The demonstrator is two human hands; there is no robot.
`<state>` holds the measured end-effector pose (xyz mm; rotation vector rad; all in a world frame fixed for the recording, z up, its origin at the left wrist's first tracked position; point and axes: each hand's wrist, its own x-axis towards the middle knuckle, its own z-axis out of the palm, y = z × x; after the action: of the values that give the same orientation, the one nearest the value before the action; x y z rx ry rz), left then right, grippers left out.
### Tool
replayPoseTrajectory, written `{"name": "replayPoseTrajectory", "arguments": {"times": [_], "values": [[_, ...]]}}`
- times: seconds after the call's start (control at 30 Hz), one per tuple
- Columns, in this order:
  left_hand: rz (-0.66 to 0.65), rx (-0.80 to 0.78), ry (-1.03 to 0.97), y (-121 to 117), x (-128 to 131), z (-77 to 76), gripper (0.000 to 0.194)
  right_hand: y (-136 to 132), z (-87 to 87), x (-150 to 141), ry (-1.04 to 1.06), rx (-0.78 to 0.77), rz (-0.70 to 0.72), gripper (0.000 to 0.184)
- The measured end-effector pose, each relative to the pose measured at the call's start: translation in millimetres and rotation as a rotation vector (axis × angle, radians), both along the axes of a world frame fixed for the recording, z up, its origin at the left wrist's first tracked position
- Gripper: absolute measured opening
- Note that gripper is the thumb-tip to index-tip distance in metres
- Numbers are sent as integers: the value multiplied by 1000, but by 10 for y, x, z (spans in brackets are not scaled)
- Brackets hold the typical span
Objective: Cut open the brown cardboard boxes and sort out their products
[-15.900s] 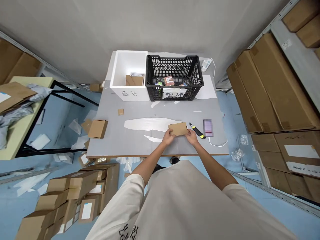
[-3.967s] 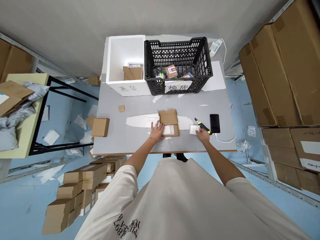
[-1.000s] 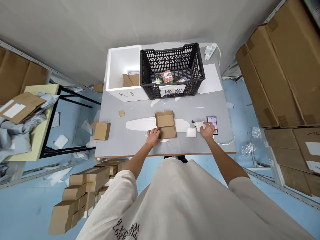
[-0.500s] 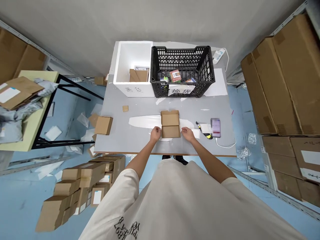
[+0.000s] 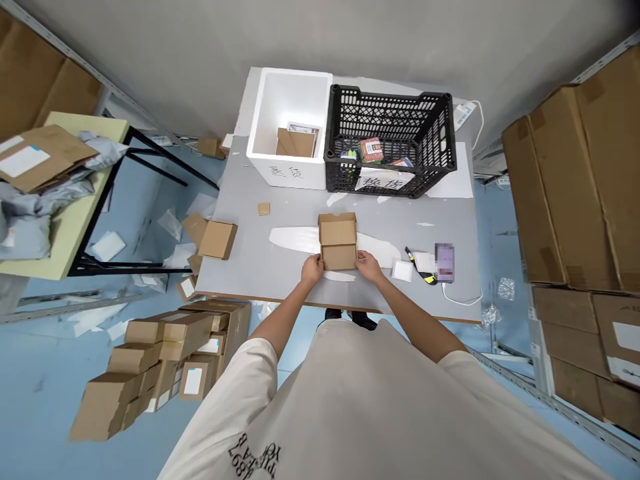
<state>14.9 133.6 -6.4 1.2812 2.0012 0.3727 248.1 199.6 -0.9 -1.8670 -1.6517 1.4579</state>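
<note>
A small brown cardboard box (image 5: 339,257) lies on the table with its lid folded open toward the wall; its inside looks bare. My left hand (image 5: 313,269) grips the near left side, fingers closed against the cardboard. On the opposite side, my right hand (image 5: 369,266) has its fingers closed on the near right edge. A white square item (image 5: 402,270) lies to the right of my right hand. Beyond it are a black-and-yellow tool (image 5: 424,272), which looks like a cutter, and a phone (image 5: 445,263) on a white cable.
A white foam bin (image 5: 290,175) and a black crate (image 5: 390,185) stand along the table's (image 5: 260,273) back. To the left are a tiny brown box (image 5: 264,209) and a closed carton (image 5: 217,240). Cartons are stacked on the floor at left and on the right shelf.
My right hand has moved inward from beside the box onto its right edge. The white square item shows more fully. The whole view has turned slightly.
</note>
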Motion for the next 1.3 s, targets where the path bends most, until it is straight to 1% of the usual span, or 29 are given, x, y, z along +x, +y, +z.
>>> {"name": "replayPoseTrajectory", "arguments": {"times": [0.1, 0.23, 0.3, 0.37, 0.43, 0.5, 0.53, 0.6, 0.67, 0.7, 0.77, 0.83, 0.9, 1.0, 1.1, 1.2, 1.3], "values": [[71, 8, 49, -42, -319, -20, 39, 69, -3, -389, 27, 6, 65, 45], [204, 23, 92, -89, -696, -25, 44, 105, -42, -883, 85, -2, 139, 47], [261, 32, 96, -106, -855, -28, 44, 105, -56, -1089, 130, -17, 173, 49], [284, 45, 98, -121, -994, -41, 44, 96, -63, -1259, 178, -29, 216, 50], [282, 52, 90, -142, -1106, -62, 45, 77, -68, -1382, 196, -33, 246, 51], [269, 41, 65, -175, -1173, -72, 46, 53, -71, -1442, 184, -33, 255, 53], [276, 38, 63, -196, -1182, -67, 46, 41, -72, -1442, 172, -34, 250, 54], [335, 66, 110, -240, -1132, -32, 45, 22, -68, -1370, 144, -37, 220, 54], [403, 144, 196, -274, -978, 29, 40, 14, -51, -1196, 119, -32, 178, 51], [392, 180, 206, -280, -860, 62, 35, 15, -37, -1070, 105, -23, 150, 48], [235, 226, 119, -260, -557, 119, 28, 21, 2, -752, 78, 5, 94, 44], [71, 249, -2, -193, -195, 153, 30, 26, 48, -366, 45, 35, 31, 41], [-15, 254, -88, -88, 180, 166, 33, 15, 89, 55, 3, 50, -33, 39], [-80, 245, -191, 83, 703, 158, 33, -52, 123, 682, -66, 53, -135, 38], [-128, 209, -281, 207, 1163, 125, 32, -173, 111, 1215, -120, 35, -217, 40], [-218, 152, -346, 262, 1588, 62, 33, -301, 58, 1597, -161, 25, -281, 43], [-303, 98, -379, 275, 1986, -22, 35, -382, -21, 1829, -195, 40, -301, 46]]}}
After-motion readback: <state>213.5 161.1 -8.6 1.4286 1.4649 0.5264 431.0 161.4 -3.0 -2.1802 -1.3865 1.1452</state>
